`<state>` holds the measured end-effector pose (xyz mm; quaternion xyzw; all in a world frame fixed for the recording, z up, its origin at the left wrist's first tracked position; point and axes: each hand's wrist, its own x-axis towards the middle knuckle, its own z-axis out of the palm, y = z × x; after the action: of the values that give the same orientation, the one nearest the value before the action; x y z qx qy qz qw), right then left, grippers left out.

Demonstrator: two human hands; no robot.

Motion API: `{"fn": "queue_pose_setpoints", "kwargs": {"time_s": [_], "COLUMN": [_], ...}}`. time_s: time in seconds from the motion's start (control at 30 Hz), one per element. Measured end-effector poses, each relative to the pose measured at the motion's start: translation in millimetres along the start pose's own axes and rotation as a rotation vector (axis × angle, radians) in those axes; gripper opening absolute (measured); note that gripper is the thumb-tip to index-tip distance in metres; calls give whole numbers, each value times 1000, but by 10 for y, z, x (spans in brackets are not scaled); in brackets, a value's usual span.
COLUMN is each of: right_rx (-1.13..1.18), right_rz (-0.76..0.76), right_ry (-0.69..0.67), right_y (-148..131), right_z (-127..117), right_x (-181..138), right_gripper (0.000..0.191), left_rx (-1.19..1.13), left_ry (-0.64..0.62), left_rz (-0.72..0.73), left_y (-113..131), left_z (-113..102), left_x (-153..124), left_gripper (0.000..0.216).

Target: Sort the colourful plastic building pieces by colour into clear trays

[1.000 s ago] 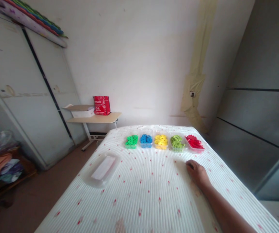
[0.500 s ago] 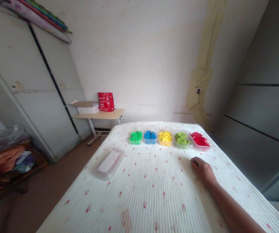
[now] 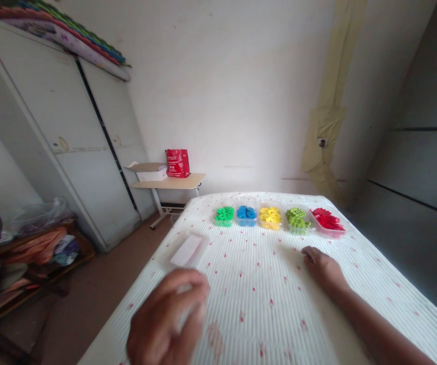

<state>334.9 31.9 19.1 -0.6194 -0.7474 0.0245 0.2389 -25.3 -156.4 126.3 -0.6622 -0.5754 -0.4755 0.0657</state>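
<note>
My left hand (image 3: pixel 168 319), slightly blurred, is raised at the lower left. Its fingers are curled, with thumb and fingertips close together; anything between them I cannot make out. Just beyond it lies a clear plastic container (image 3: pixel 189 249) with a whitish rectangle in its middle. My right hand (image 3: pixel 322 268) rests on the table with closed fingers, a small dark patch showing at them. Nearest to it are clear tubs of lime-green pieces (image 3: pixel 297 219) and red pieces (image 3: pixel 326 219). Tubs of yellow (image 3: pixel 270 216), blue (image 3: pixel 246 214) and green pieces (image 3: pixel 225 215) continue the row leftward.
A white ribbed cloth (image 3: pixel 256 294) with red specks covers the table. Behind it on the left, a small side table (image 3: pixel 168 181) bears a red bag (image 3: pixel 177 163) and a white box (image 3: pixel 150 172). A grey cabinet (image 3: pixel 54 121) and a low shelf with cloths (image 3: pixel 43 251) stand left.
My left hand has come into view at the lower left. The view has turned slightly left, so things sit farther right. My right hand stays on the table near the tubs.
</note>
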Motion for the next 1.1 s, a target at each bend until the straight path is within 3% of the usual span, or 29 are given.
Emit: {"fn": "queue_pose_setpoints", "kwargs": {"time_s": [0.03,0.1,0.2,0.27,0.43,0.6,0.8,1.1], "right_rx": [4,17,22,12,-8,-53,-89,-156], "right_rz": [-13,-63,-118,-143,-133,-67,-42,-92], "right_ry": [-23,-95,-188,-228,-277,-323,-309,-234], "right_y": [-122,-420,-935,-1264,-1872,-2168,-2265,-2158], "right_z": [27,93,230,347,666,846,882,792], "right_x": [19,87,261,413,823,1126,1187,888], "right_gripper": [31,35,40,43,56,54,35,32], "left_rx": [-27,73,356,471,581,605,587,578], "left_ry": [114,162,25,-91,-249,-357,-356,-316], "left_rz": [25,-8,-138,-191,-239,-316,-356,-315], "left_y": [-211,-641,-1132,-1286,-1308,-1324,-1339,-1307], "left_z": [126,364,625,714,774,834,849,834], "left_x": [143,334,324,204,32,58,58,51], "left_gripper": [22,30,48,57,61,67,55,54]}}
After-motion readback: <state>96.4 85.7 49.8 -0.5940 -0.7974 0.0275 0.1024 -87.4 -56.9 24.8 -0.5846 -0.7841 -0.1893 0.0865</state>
